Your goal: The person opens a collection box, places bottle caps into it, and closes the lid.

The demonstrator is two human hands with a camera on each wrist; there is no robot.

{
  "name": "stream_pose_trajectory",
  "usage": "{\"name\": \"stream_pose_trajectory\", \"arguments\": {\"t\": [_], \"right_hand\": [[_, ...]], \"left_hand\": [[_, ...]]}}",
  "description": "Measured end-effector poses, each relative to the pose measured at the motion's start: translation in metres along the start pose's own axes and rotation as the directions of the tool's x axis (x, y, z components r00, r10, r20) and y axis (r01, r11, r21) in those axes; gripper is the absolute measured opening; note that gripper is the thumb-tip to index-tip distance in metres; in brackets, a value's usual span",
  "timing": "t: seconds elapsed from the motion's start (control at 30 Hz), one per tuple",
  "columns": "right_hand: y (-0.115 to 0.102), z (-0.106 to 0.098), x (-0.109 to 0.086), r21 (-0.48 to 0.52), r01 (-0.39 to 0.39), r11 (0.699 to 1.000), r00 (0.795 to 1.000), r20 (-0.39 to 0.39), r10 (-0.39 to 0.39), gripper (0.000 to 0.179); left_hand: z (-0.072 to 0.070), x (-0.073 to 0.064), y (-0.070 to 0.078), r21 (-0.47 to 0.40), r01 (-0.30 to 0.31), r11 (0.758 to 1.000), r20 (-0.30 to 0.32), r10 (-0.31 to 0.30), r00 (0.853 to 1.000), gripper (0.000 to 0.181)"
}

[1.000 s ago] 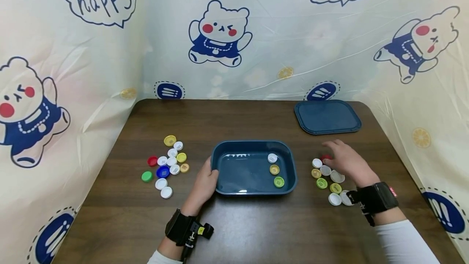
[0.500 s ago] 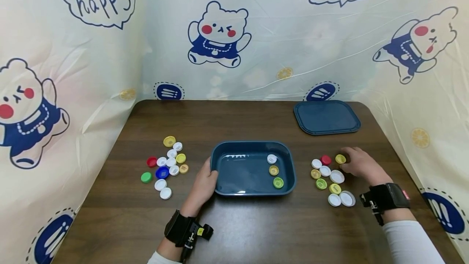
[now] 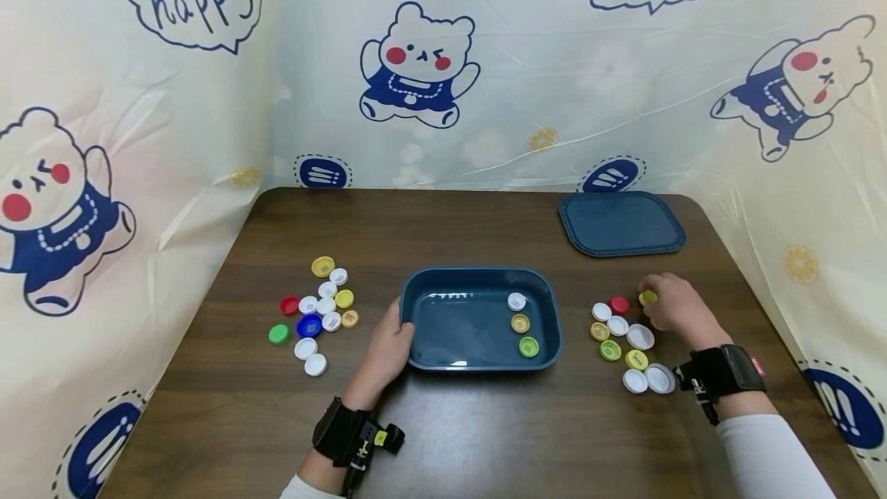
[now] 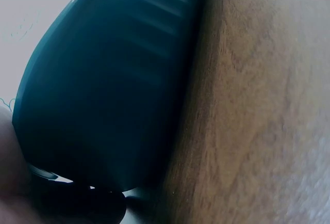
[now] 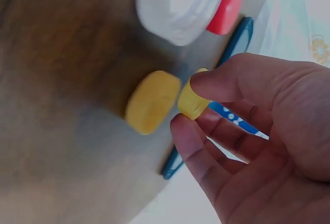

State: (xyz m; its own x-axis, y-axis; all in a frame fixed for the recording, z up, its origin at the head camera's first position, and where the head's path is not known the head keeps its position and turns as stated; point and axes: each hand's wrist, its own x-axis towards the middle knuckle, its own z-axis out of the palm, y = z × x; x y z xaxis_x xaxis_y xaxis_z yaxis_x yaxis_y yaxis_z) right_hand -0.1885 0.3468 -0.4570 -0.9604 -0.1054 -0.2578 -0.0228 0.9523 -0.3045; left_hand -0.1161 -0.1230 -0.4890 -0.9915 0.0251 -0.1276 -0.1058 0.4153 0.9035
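Note:
My left hand grips the left end of a blue rectangular tray, thumb at its rim. Inside the tray, a white cap, a yellow cap and a green cap form a column on the right side. My right hand pinches a small yellow cap between thumb and fingertip in the right wrist view. Another yellow cap lies close beside it on the table. In the head view, my right hand is at the back of the right-hand group of caps.
Several mixed caps lie left of the tray, among them a blue cap, a red cap and a green cap. The right group includes a red cap and white caps. A flat blue lid lies at the back right.
My right hand has moved from over the red cap to the right, and its fingers have closed on a yellow cap. My left hand and the tray have stayed in place.

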Motion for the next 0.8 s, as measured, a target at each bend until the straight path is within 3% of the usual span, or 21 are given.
{"name": "stream_pose_trajectory", "arguments": {"t": [0.17,0.47,0.8], "right_hand": [[-0.014,-0.008,-0.005,-0.006,0.071,0.997,0.996,-0.049,-0.071,0.034],[-0.06,-0.018,-0.012,0.002,0.211,0.978,0.974,-0.09,-0.21,0.032],[-0.117,-0.018,-0.017,-0.024,0.354,0.935,0.928,-0.116,-0.354,0.03]], "left_hand": [[-0.001,0.001,0.002,-0.011,0.0,1.0,0.004,0.0,1.0,0.062],[-0.001,0.001,0.0,-0.003,0.001,1.0,0.008,-0.001,1.0,0.061],[0.001,0.001,-0.001,-0.022,0.004,1.0,0.015,-0.004,1.0,0.06]]}}
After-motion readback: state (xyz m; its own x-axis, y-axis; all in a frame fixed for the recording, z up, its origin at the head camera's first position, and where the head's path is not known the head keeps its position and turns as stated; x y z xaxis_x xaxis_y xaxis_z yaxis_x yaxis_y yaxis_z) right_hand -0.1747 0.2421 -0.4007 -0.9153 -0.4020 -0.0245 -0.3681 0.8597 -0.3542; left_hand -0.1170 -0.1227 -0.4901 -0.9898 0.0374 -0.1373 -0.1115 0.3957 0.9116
